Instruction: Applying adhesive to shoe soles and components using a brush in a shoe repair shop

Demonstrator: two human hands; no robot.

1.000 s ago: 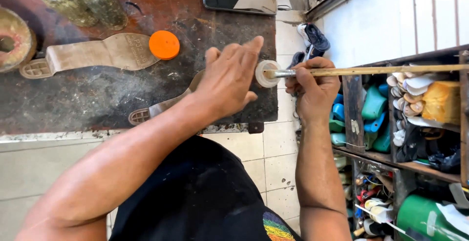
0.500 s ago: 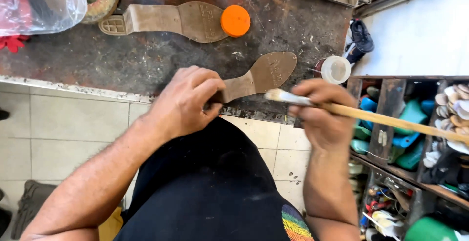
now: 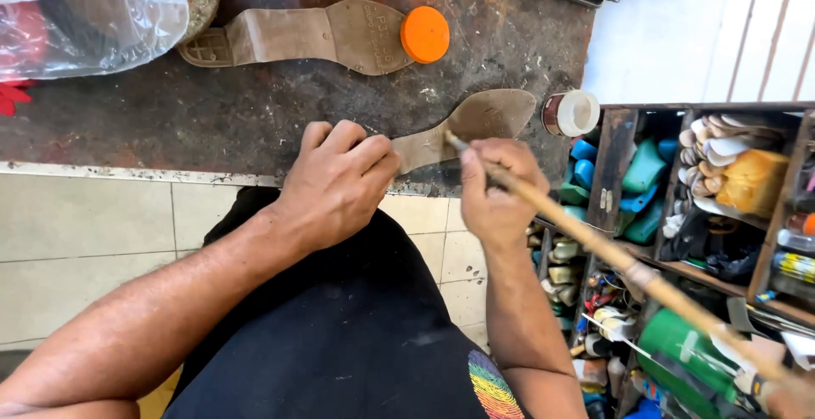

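At frame centre, a sole (image 3: 463, 130) is pinned on the counter (image 3: 170, 122) by the left hand (image 3: 340, 181), long axis running up-right; a brush (image 3: 594, 245), pinched by the right hand (image 3: 497, 194), touches its middle.

tan shoe sole (image 3: 475, 126) | flat, bench edge | brush (image 3: 594, 241) tip touching

A dark, stained and worn workbench top (image 3: 127, 122) fills the view from nine to twelve o'clock. Below it, at eight o'clock, lies a pale tiled floor (image 3: 85, 241). A white wall (image 3: 662, 37) stands at one o'clock, and dark wooden compartment shelves (image 3: 613, 173) (crammed with oddments) sit at three.
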